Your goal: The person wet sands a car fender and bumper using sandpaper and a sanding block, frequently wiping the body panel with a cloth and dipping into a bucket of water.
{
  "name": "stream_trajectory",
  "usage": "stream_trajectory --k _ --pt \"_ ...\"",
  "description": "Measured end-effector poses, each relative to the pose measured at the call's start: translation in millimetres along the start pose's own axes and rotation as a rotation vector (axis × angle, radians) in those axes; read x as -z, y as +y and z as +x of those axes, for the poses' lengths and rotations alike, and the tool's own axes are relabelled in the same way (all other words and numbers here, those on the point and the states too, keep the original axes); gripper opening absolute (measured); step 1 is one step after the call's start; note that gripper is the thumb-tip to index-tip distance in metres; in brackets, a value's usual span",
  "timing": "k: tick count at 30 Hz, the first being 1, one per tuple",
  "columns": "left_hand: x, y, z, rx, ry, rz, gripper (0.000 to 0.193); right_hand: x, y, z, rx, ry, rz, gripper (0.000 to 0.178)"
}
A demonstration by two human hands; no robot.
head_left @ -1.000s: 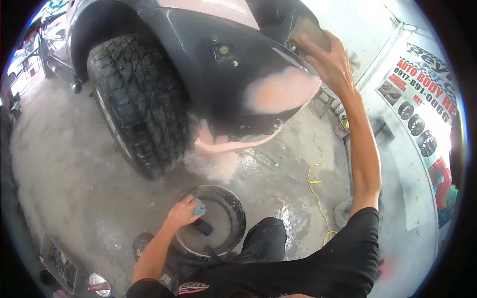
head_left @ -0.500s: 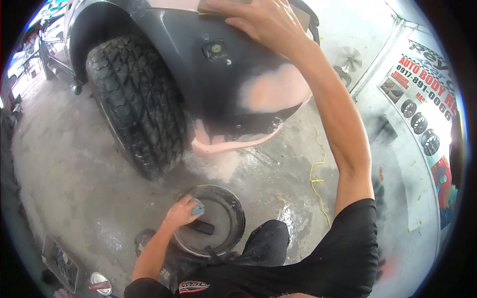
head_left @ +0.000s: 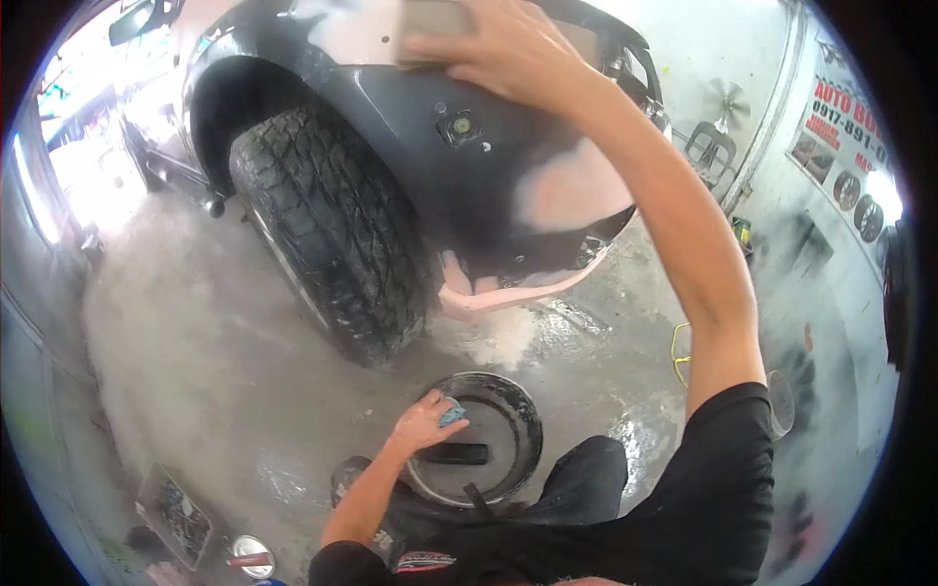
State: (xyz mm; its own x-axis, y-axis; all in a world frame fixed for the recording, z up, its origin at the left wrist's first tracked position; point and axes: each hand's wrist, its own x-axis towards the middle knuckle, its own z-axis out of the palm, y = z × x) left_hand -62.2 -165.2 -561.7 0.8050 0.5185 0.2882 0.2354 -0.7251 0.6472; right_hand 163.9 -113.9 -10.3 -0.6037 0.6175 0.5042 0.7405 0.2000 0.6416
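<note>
My right hand [head_left: 498, 49] is raised high and presses a flat tan sanding block [head_left: 435, 20] against the top of a car's dark fender [head_left: 410, 107], which has pinkish filler patches [head_left: 572, 186]. My left hand [head_left: 425, 422] rests on the rim of a black bucket [head_left: 523, 430] on the floor and holds a small blue cloth [head_left: 452, 414]. A dark block lies inside the bucket. The big knobbly front tyre [head_left: 337, 225] stands just left of the sanded area.
The wet concrete floor [head_left: 195, 371] has pale sanding slurry under the bumper. A yellow hose [head_left: 679, 352] lies to the right. A tray of small parts [head_left: 176, 513] and a round tin [head_left: 252, 557] sit at lower left. A wall with posters [head_left: 840, 146] is on the right.
My right hand has swept the sanding block leftward and upward across the fender. My left hand has stayed on the bucket rim with the cloth.
</note>
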Motion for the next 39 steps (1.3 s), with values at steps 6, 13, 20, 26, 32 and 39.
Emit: stream_trajectory --k 6,13,20,26,32,39 --pt "0 11 1 -0.056 -0.059 0.057 0.041 -12 30 -50 -0.084 0.191 -0.160 0.061" --pt "9 4 6 -0.057 0.232 -0.159 0.036 -5 6 -8 -0.236 0.132 -0.126 0.050" --pt "94 53 70 -0.169 0.451 -0.087 0.026 -15 21 -9 -0.225 0.168 -0.191 0.043" --pt "215 94 122 -0.322 0.802 0.053 0.019 -16 -3 -31 -0.328 0.115 -0.112 0.057" --pt "224 126 171 -0.355 1.012 -0.097 0.023 -11 29 13 -0.203 0.069 -0.124 0.043" --pt "170 135 169 -0.374 0.893 -0.206 0.023 -7 -5 8 -0.245 0.010 -0.004 0.043"
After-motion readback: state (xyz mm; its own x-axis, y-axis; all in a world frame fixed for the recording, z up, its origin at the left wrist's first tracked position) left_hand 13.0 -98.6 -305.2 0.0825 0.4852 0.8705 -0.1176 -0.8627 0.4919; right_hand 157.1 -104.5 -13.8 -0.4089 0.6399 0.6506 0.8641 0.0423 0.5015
